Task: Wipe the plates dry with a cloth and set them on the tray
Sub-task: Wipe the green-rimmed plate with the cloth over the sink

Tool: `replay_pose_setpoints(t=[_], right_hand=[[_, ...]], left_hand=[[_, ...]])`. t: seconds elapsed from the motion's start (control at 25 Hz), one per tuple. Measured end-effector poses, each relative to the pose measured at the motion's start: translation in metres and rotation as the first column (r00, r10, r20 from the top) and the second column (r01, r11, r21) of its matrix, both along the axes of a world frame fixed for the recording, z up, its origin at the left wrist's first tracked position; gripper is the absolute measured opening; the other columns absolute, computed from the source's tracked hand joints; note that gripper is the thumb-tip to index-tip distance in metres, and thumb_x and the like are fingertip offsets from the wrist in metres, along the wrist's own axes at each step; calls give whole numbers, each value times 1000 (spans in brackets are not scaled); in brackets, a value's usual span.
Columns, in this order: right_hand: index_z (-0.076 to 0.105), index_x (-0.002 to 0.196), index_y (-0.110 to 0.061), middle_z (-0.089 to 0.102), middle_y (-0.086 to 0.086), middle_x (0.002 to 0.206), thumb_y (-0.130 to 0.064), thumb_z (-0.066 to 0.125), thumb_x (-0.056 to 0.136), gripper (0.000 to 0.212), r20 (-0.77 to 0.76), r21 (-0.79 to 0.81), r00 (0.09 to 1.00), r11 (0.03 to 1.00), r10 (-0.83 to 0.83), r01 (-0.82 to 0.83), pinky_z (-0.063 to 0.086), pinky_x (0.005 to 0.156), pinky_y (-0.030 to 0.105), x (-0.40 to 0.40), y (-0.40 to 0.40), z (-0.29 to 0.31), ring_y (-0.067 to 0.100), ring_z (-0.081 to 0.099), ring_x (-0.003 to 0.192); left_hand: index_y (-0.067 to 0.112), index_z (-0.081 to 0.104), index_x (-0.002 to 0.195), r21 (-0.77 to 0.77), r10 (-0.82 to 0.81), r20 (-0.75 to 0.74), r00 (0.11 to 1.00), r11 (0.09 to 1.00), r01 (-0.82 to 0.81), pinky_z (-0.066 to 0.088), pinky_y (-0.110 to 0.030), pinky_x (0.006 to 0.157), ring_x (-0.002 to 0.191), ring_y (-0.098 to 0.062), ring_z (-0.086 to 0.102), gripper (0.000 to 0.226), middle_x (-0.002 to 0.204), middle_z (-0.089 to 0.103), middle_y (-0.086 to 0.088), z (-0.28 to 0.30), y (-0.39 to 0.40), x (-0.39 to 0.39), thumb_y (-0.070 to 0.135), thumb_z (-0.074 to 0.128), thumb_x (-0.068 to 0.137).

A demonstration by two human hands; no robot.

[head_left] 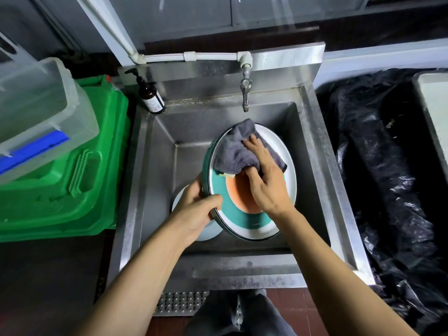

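Grey cloth: bunched under our right hand, pressed flat on the far upper part of the plate's face, its top corner lapping over the far rim.

Plate: the one we are drying, white rim, teal ring and orange centre; we hold it tilted over the sink basin, face turned up and toward our right, near edge low, far edge up toward the tap.

Long axis: as it appears to us, the plate's oval runs from near-right to far-left, away from our body; we judge the wiping stroke has to follow that line, back down toward the orange centre.

Left hand: closed on the plate's near-left rim, thumb on the face, fingers hidden behind; it carries the weight and sets the tilt.

Right hand: spread wide, palm down on the cloth, fingers splayed toward the far rim; it grips nothing but pins the cloth to the plate.

Which hand is nearer: the right lies over the centre and far half, so the wiping is its job; the left stays at the edge as the pivot.

Second plate: pale, lying in the basin below our left hand, mostly hidden.

Tray: we cannot say for certain; a pale flat slab at the far right, over the black plastic sheet, may be it. If so, it lies to the right of both hands, nearer the right.

Stage: we judge wiping is under way and the teal lower half is yet to be covered.
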State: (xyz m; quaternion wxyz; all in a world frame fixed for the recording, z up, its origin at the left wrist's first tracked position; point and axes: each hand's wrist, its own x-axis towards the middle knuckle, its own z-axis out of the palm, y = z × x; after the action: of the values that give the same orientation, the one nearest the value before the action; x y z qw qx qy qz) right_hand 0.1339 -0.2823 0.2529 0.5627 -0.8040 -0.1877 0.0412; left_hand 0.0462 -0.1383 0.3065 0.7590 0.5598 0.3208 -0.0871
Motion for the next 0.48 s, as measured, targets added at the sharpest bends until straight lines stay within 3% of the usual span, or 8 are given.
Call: replay_pose_setpoints(t=[0.08, 0.12, 0.28, 0.32, 0.4, 0.48], right_hand=[[51, 147, -18, 41, -6, 156, -18, 46, 92, 55, 141, -17, 973, 983, 183, -182, 18, 127, 35, -11, 9, -1, 6, 29, 151], [52, 146, -15, 42, -3, 156, -16, 45, 92, 55, 170, -24, 966, 981, 194, -193, 19, 127, 37, -7, 7, -1, 10, 30, 151], [47, 149, -9, 38, 7, 160, -6, 48, 96, 53, -71, 9, 991, 993, -114, 115, 22, 125, 48, 13, -12, -9, 21, 29, 153], [46, 150, -14, 35, 3, 162, -8, 47, 96, 54, -86, 20, 992, 995, -93, 95, 19, 126, 46, 8, -8, -7, 18, 25, 154], [46, 151, -20, 32, -4, 163, -12, 44, 95, 57, 50, 19, 995, 996, 84, -85, 15, 128, 41, -7, 5, -6, 12, 22, 155], [48, 150, -15, 34, -2, 162, -11, 44, 96, 55, 178, -10, 956, 972, 232, -234, 15, 128, 41, -14, 10, -8, 14, 24, 155]], left_hand=[[27, 74, 83, -8, 50, -3, 999, 999, -50, 47, -30, 66, 75, -20, 57, 48, 81, 63, -9, -1, -1, 1, -5, 53, 54], [24, 73, 84, -18, 73, -13, 997, 997, -73, 46, -30, 66, 75, -20, 57, 48, 80, 64, -7, -1, 0, 0, -5, 53, 53], [28, 72, 93, -17, 29, -48, 998, 999, -30, 44, -37, 76, 85, -24, 50, 52, 87, 57, -11, 5, 5, -4, -4, 55, 56], [27, 71, 95, -13, 23, -36, 999, 1000, -23, 44, -36, 74, 85, -24, 49, 52, 88, 56, -12, 7, 4, -3, -5, 55, 58], [19, 67, 100, -16, 33, 29, 999, 999, -32, 43, -32, 68, 83, -25, 49, 50, 87, 56, -14, 9, 1, 1, -15, 52, 66], [14, 64, 105, -37, 76, 56, 996, 997, -74, 51, -28, 66, 79, -22, 59, 53, 85, 66, -11, 10, -1, 2, -27, 45, 77]])
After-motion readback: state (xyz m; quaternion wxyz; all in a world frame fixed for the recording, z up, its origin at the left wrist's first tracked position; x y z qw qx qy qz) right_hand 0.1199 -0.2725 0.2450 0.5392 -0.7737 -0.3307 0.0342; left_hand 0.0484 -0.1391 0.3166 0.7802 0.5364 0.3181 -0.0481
